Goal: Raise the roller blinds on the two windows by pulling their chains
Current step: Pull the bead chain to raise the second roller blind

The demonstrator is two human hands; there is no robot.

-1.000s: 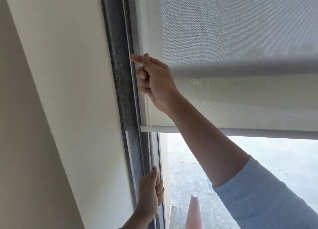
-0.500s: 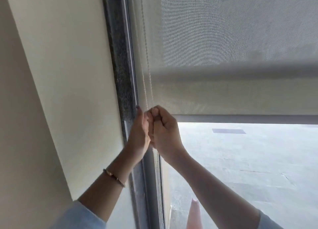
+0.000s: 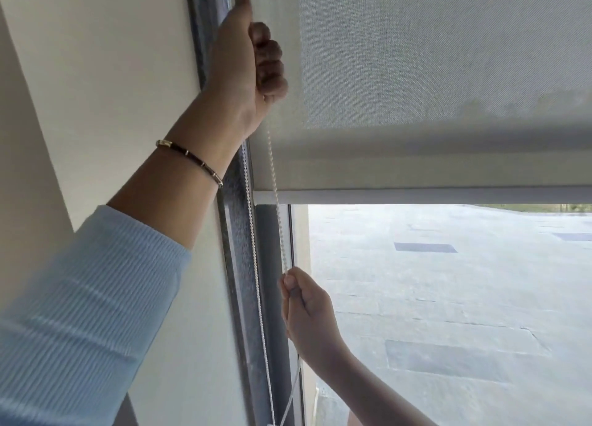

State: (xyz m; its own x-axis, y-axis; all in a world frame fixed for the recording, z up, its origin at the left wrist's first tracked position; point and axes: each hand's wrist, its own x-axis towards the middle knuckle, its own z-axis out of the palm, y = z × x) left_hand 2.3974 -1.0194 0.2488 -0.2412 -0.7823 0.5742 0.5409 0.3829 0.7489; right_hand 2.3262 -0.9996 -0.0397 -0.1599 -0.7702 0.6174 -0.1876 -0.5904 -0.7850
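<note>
Head view: left hand (image 3: 246,63) fisted high on bead chain (image 3: 278,208) at blind (image 3: 416,73) left edge; right hand (image 3: 307,313) pinches same strand low. Advise straight downward hand-over-hand pulls, strand taut, clear of window frame (image 3: 237,265).

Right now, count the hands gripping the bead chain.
2. The left hand is closed on the bead chain high beside the blind; the right hand pinches it lower, below the bottom bar.
</note>
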